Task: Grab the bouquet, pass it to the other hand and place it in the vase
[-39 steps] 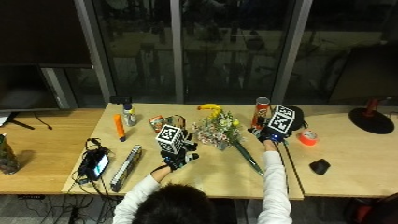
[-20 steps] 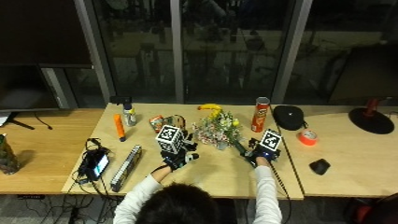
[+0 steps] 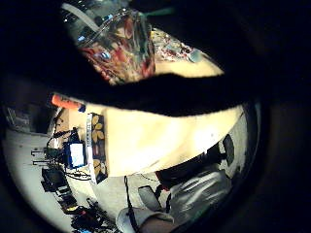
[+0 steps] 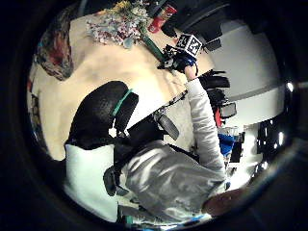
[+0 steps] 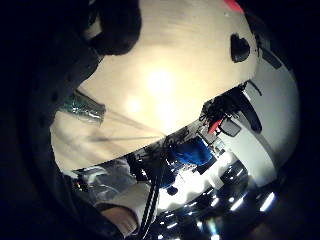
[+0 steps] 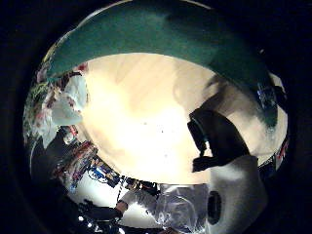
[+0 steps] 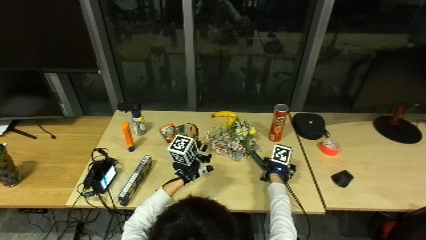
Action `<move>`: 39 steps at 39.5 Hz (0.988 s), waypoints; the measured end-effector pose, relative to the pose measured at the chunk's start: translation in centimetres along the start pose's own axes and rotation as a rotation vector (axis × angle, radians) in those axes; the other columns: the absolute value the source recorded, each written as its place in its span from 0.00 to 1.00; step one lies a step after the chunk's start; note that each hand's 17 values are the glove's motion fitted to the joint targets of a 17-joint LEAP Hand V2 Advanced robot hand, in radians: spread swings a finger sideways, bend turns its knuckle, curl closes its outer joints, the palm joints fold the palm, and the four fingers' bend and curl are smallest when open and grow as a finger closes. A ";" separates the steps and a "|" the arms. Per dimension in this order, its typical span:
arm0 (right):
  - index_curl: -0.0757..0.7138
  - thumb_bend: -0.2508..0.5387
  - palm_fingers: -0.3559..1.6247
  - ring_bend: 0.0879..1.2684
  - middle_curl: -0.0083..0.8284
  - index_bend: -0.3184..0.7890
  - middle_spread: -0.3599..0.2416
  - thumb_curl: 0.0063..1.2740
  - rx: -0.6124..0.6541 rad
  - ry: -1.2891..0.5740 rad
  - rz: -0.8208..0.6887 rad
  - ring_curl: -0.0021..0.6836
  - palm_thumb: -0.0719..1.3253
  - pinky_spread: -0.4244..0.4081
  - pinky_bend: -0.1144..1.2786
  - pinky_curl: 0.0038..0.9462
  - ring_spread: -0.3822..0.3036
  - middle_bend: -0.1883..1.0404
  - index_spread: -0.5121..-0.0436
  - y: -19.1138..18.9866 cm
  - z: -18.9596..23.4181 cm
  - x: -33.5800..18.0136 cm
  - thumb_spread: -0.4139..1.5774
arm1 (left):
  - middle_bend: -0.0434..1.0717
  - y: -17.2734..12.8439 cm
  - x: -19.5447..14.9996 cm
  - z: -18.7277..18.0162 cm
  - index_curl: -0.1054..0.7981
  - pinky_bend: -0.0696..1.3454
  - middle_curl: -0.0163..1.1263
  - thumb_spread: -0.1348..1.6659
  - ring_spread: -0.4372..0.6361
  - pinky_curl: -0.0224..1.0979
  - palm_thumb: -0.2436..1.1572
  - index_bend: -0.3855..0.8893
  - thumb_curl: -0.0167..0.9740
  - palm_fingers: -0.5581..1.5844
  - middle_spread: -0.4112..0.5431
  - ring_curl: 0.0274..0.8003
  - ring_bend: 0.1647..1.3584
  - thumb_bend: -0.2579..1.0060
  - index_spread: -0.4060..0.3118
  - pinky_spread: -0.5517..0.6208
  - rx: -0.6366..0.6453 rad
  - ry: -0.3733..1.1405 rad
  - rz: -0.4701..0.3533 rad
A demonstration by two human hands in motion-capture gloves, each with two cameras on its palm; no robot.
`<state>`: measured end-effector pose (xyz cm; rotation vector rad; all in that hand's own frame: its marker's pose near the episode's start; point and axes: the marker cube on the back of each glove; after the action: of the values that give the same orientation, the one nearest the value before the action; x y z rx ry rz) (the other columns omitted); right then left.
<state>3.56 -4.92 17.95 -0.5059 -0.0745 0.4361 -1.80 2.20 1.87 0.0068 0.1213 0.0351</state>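
Observation:
The bouquet [image 7: 231,141] of pale and yellow flowers lies on the table, its green wrapped stem [image 7: 256,159] pointing toward the front edge. My right hand [image 7: 276,172] sits on the stem's end with fingers curled round it; the stem [image 6: 161,36] arches close across the right thumb side palm view. The patterned glass vase [image 7: 190,130] stands upright left of the flowers, partly hidden, and shows near my left palm [image 3: 121,46]. My left hand [image 7: 190,170] rests on the table in front of the vase, fingers loosely curled, holding nothing.
At the back stand a red tube [image 7: 278,122], a banana [image 7: 225,115], a can [image 7: 168,132], an orange bottle [image 7: 126,136] and a spray bottle [image 7: 138,122]. A phone with cables [image 7: 103,175] lies left. A black case [image 7: 309,125] and tape roll [image 7: 329,147] lie right.
My right hand has come from the back right near the black case down toward the front edge and now lies on the stem's end. The left hand has stayed put.

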 end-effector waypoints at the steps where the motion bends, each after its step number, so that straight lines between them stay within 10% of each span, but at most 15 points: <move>1: 0.26 0.33 0.44 0.49 0.49 0.43 0.57 0.31 0.018 0.003 -0.009 0.53 0.59 0.60 0.66 0.38 0.47 0.36 0.62 -0.1 -0.1 -0.2 0.72 | 0.19 0.1 0.1 0.0 0.51 0.38 0.23 0.67 0.85 0.31 0.44 0.44 0.32 0.33 0.83 0.29 0.28 0.19 0.68 0.91 -0.003 0.002 0.001; 20: 0.44 0.41 0.75 0.42 0.58 0.40 0.31 0.33 0.187 0.053 -0.011 0.55 0.78 0.31 0.45 0.33 0.19 0.47 0.55 -0.8 -1.4 -2.4 0.75 | 0.19 0.4 -0.3 -0.7 0.51 0.38 0.23 0.68 0.85 0.32 0.44 0.44 0.32 0.33 0.83 0.29 0.28 0.19 0.67 0.91 0.005 -0.005 -0.009; 25: 0.39 0.43 0.84 0.59 0.63 0.31 0.29 0.35 0.299 -0.042 0.014 0.65 0.82 0.21 0.50 0.36 0.22 0.55 0.57 -1.3 -0.1 -1.9 0.77 | 0.19 0.1 -0.4 -0.5 0.52 0.38 0.23 0.68 0.85 0.32 0.44 0.44 0.32 0.33 0.83 0.30 0.27 0.19 0.66 0.91 -0.008 -0.006 -0.015; 39: 0.60 0.30 0.92 0.76 0.79 0.70 0.31 0.30 0.778 -0.464 -0.153 0.82 0.74 0.24 0.63 0.49 0.26 0.81 0.61 -0.6 -1.6 -3.1 0.76 | 0.19 -0.9 1.8 0.1 0.52 0.37 0.23 0.68 0.85 0.32 0.44 0.44 0.32 0.33 0.82 0.29 0.26 0.19 0.65 0.91 -0.092 0.139 0.029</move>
<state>1.29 -7.42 17.00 0.3717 -0.3711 0.3893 0.01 1.33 1.71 -0.0858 0.2588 0.0703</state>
